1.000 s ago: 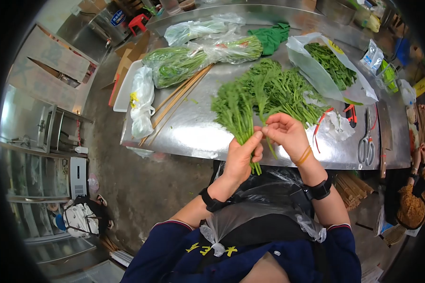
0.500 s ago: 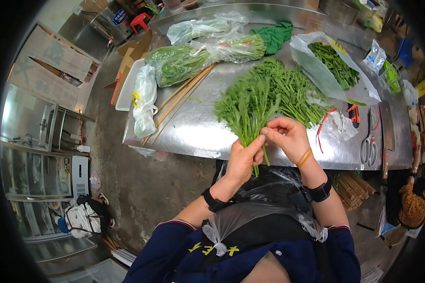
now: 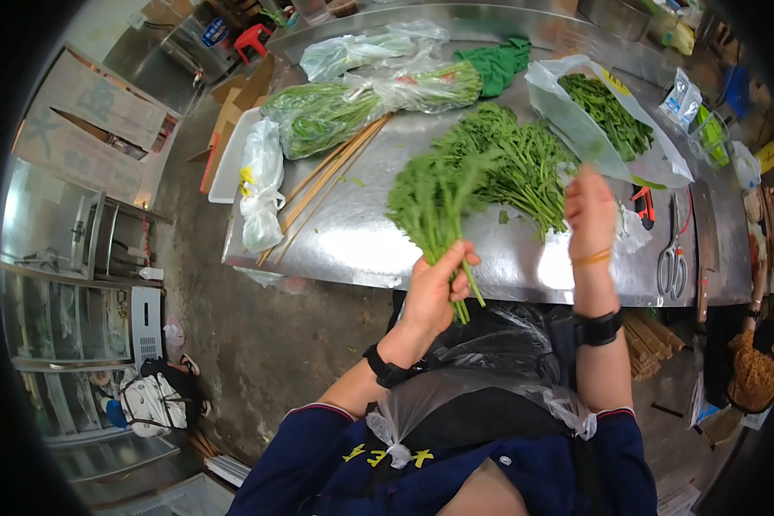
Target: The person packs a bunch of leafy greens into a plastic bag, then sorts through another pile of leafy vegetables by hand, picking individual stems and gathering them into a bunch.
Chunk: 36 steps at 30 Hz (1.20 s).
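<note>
Left hand [image 3: 430, 297], centre: fingers closed round stems of a leafy bunch [image 3: 428, 202], leaves upward. Right hand [image 3: 591, 215], right of centre: blurred; cannot tell whether fingers pinch anything. Loose greens [image 3: 525, 168], upper centre, on table [image 3: 344, 245]. Risks, judged: slack grip, stem ends at near edge, could shed stems to floor [image 3: 232, 292]; hasty right-hand motion could knock the open bag [image 3: 555, 112].

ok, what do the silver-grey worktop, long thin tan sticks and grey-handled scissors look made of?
Silver-grey worktop: metal, probably stainless steel, smooth; bright, streaky reflections.
Long thin tan sticks: bamboo or wood, can't tell which; tan, no strong shine.
Grey-handled scissors: metal blades, silvery; handles probably plastic, going by the grey and orange colouring.
</note>
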Available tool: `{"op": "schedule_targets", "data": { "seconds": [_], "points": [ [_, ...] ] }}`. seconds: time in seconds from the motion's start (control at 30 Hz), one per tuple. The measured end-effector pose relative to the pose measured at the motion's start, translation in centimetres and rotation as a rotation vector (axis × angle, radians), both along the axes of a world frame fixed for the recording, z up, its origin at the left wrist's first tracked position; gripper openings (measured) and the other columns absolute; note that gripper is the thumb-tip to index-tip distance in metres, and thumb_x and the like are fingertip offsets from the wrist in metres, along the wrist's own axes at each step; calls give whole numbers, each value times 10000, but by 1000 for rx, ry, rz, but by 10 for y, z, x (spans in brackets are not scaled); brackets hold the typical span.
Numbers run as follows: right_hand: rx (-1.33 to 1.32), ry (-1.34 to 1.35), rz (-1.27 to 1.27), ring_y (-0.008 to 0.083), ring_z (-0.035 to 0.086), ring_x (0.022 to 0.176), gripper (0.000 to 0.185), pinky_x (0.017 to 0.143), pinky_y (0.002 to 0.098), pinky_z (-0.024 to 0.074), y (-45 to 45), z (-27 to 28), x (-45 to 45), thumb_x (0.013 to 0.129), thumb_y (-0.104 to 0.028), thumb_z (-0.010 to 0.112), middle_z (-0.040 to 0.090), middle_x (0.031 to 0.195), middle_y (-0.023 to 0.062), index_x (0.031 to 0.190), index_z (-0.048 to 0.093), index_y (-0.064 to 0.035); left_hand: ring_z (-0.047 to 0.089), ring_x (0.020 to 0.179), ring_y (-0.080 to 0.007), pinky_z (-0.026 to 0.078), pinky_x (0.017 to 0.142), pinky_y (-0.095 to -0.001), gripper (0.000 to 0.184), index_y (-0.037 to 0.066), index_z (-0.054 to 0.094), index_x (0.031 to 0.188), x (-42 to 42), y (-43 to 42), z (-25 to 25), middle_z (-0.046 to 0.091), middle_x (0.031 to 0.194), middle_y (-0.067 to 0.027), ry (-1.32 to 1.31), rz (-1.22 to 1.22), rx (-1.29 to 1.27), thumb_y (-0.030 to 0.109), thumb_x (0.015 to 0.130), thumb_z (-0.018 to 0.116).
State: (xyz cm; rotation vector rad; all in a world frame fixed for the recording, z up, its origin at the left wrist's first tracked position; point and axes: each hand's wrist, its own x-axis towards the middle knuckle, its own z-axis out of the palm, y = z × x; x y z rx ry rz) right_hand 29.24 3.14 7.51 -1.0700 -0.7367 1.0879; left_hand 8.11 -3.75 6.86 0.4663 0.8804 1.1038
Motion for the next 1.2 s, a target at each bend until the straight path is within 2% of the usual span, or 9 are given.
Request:
{"op": "schedule_targets", "data": {
  "seconds": [0.07,0.17,0.2,0.27,0.4,0.53,0.63,0.87,1.2],
  "points": [
    [-52,170,-21,48,422,483,237,445,188,336,4,-2,23,831,-274,577,503,624,-23,757,556,-50,353,491,-55,262,414,-194,196,36,511,954,-4,1,-4,509,724,-29,-32,70,-12,214,872,519],
    [-130,-681,136,132,526,510,212,484,278,402,3,-22,13,767,-269,617,521,623,5,739,594,-60,360,506,-71,282,445,-216,200,33,490,997,-9,4,-6,490,713,-28,-57,179,7,204,894,475],
    [-131,-681,136,132,526,510,212,484,278,402,-1,-21,3,767,-269,617,521,623,5,739,594,-60,360,506,-71,282,445,-216,200,33,490,997,-8,4,-6,490,713,-28,-57,179,6,204,894,475],
    [45,-1437,58,213,579,611,125,543,322,440,-7,-18,-15,727,-206,625,546,682,50,762,603,-89,401,524,-77,312,457,-223,210,30,495,977,-8,4,-6,516,722,-40,-65,164,0,224,904,458],
    [35,-1599,-85,237,565,661,77,574,354,434,10,-29,-18,707,-155,614,558,727,50,780,623,-132,458,557,-98,360,481,-240,232,26,497,960,-10,2,-8,560,766,-64,8,169,32,249,909,452],
    [-94,-1508,40,215,576,641,99,566,312,442,12,-16,-6,721,-155,636,572,724,40,795,626,-90,517,603,-124,412,519,-248,182,60,500,930,-9,3,-10,589,823,-82,58,260,41,235,903,460],
    [-301,-103,374,28,458,534,187,453,168,349,8,6,10,745,-183,687,557,673,-37,845,618,-42,502,593,-123,404,516,-247,169,56,496,929,-1,5,5,578,805,-79,-22,314,-6,219,904,459],
    [-285,-105,455,43,509,540,208,471,166,412,-22,8,-16,763,-169,667,594,717,-3,905,599,-32,322,492,-70,272,451,-220,202,27,478,987,0,5,1,439,641,0,-48,179,39,201,886,503],
    [-215,-60,625,96,582,662,258,579,216,494,-37,11,-62,795,-99,624,612,842,82,1002,566,44,384,500,-57,290,430,-206,196,35,527,963,11,2,-2,493,687,-7,-18,101,136,211,876,534]
  ]
}}
